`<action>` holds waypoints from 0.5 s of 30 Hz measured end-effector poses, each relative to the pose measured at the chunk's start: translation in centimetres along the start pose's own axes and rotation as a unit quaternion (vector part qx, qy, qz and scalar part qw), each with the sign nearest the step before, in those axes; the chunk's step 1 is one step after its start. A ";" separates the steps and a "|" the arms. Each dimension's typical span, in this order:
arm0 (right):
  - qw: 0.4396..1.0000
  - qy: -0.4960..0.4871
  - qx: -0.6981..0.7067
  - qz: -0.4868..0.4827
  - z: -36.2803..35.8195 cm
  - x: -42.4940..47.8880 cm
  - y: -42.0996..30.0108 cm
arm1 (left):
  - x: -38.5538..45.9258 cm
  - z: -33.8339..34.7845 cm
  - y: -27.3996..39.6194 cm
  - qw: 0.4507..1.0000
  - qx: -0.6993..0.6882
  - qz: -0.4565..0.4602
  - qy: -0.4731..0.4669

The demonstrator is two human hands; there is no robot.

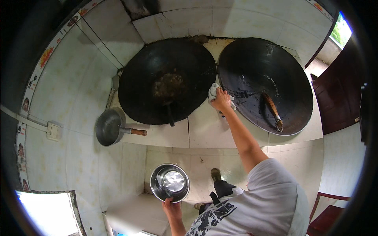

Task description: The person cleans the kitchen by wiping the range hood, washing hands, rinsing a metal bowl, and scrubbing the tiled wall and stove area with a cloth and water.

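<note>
My right hand [222, 100] grips a pale cloth [213, 91] and presses it on the tiled stove top [203, 129], in the gap between two large built-in woks. The left wok [141, 65] holds brownish matter [169, 84] at its bottom, and a dark handle [170, 115] rests against its near side. In the right wok [292, 70] lies a brush with a wooden-coloured body [270, 103]. Lower down, in front of the stove, my left hand [172, 209] holds a shiny metal bowl [169, 182] by its near rim; its contents are hard to make out.
A small pan [108, 126] with a wooden handle stands on the stove's left end, beside the tiled wall [79, 103] with its switch [53, 131]. A dark red chair [327, 218] is at the lower right. A pale surface [147, 211] lies left of the bowl.
</note>
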State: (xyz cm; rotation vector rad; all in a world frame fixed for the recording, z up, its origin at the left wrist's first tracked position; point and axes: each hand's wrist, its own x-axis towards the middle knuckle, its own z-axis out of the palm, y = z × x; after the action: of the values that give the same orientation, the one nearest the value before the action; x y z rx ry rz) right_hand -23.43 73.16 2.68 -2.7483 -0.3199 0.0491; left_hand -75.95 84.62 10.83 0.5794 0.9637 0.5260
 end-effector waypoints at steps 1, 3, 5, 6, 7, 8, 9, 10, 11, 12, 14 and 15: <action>1.000 -0.022 0.001 -0.004 -0.3 0.1 0.4 | 0.0 0.3 -0.1 1.000 0.001 0.000 0.005; 0.999 -0.006 0.019 -0.031 -0.2 -0.4 1.3 | 0.1 1.3 -0.1 1.000 0.004 0.000 0.014; 0.997 0.003 0.036 -0.068 0.2 -2.0 2.8 | 0.4 1.2 -0.6 1.000 0.015 -0.011 0.009; 0.997 -0.019 0.045 -0.057 0.1 -3.8 1.8 | 0.3 1.2 -0.6 1.000 0.020 -0.009 0.018; 0.997 -0.041 0.054 -0.045 -0.3 -6.4 0.0 | 0.3 1.2 -0.7 0.999 0.025 -0.008 0.026; 0.994 -0.061 0.061 -0.061 -0.3 -8.3 -1.4 | 0.7 1.6 -0.4 1.000 0.019 -0.011 0.020; 0.991 -0.083 0.068 -0.077 0.3 -10.6 -2.5 | 0.8 1.4 -0.2 1.000 0.022 -0.011 0.009; 0.982 -0.061 0.057 -0.168 1.2 -13.4 -3.7 | 1.0 1.3 0.1 1.000 0.026 -0.010 -0.003; 0.970 -0.070 0.084 -0.218 2.9 -16.1 -4.6 | 0.9 1.2 0.0 0.999 0.031 -0.010 -0.014; 0.952 -0.105 0.121 -0.260 3.6 -18.6 -6.2 | 0.8 1.4 0.1 1.000 -0.001 0.005 -0.019; 0.921 -0.191 0.210 -0.267 3.1 -21.8 -9.2 | 0.4 1.3 0.6 1.000 0.000 0.016 -0.013; 0.908 -0.240 0.256 -0.227 2.3 -22.7 -9.9 | 0.3 1.2 0.8 1.000 0.000 0.019 -0.013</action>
State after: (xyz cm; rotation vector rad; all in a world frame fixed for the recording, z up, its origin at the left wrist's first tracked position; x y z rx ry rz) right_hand -47.84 77.75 3.94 -2.0493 -0.9257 0.5999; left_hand -74.92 85.21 11.69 0.6042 0.9287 0.5509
